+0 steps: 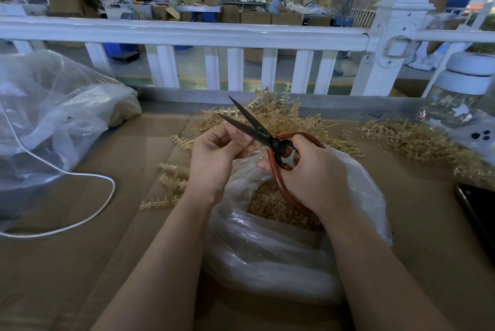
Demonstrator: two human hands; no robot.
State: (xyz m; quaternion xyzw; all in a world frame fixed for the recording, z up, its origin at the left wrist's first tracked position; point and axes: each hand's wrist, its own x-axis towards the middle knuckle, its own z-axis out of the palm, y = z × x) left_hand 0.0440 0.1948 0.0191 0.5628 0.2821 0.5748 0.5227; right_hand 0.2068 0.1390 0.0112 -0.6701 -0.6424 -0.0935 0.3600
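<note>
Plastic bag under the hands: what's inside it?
Lots of small tan plastic pieces show in the open bag. The right hand and scissors cover part, and cloudy sides hide how full it is.

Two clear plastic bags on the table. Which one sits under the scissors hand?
The open bag at centre, under the right hand gripping the scissors; amber bits fill it. The other bag lies far left.

Cardboard (80,271) lies free left of the bag (267,258); sprues (284,112) crowd behind
</note>
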